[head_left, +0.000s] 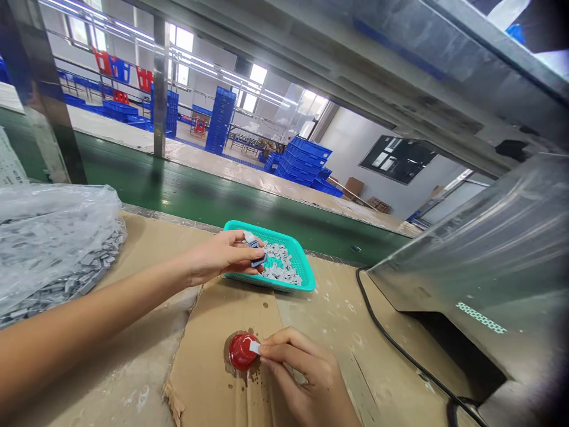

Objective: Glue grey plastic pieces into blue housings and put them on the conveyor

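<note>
My left hand (231, 256) is over the left part of a turquoise basket (309, 274), its fingers closed on a dark blue-grey part (258, 254). A whitish piece also shows at those fingertips. Many small light grey pieces (282, 270) lie in the basket. Nearer to me, my right hand (306, 370) pinches a small white piece (255, 347) at the right edge of a small red round object (241, 352). That red object sits on cardboard, with a dark wet stain around it.
A plastic bag of grey parts (57, 237) lies at the left. Beyond the cardboard (208, 356) runs a green conveyor belt (195, 190). A black cable (391, 338) and a metal housing (466, 261) are at the right. Blue crates (302, 160) stand farther back.
</note>
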Available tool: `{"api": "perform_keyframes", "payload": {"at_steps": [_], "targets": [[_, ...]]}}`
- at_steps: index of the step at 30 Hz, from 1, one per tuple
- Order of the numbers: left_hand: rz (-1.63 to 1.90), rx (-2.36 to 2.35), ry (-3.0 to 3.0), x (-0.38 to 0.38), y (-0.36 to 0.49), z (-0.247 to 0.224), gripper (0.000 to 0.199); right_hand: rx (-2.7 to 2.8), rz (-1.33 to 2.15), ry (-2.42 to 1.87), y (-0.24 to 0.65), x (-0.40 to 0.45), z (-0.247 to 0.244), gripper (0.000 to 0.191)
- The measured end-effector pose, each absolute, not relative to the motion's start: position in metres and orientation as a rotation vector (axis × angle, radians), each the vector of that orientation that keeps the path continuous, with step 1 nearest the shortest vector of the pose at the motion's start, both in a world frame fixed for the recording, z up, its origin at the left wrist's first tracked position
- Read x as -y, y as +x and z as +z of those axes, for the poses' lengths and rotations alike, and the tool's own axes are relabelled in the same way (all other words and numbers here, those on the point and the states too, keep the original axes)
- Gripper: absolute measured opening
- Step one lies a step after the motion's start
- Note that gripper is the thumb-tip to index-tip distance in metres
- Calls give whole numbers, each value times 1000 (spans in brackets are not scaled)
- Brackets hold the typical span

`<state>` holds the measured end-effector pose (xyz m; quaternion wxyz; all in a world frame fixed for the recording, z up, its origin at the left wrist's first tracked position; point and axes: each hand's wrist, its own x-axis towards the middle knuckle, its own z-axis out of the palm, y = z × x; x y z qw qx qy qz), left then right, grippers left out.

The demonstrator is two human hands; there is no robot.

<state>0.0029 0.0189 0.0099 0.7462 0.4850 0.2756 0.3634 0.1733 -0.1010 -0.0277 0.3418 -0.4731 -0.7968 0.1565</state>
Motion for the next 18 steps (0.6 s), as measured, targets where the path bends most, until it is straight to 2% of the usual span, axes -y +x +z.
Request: {"api": "perform_keyframes", "payload": {"at_steps": [7, 18], "targets": [[774, -554, 958, -19, 5, 7, 30, 2083, 380, -1219, 172, 102, -27, 20], [712, -522, 1005, -22, 4, 2, 30, 2053, 410, -1179, 179, 101, -31, 20]]}}
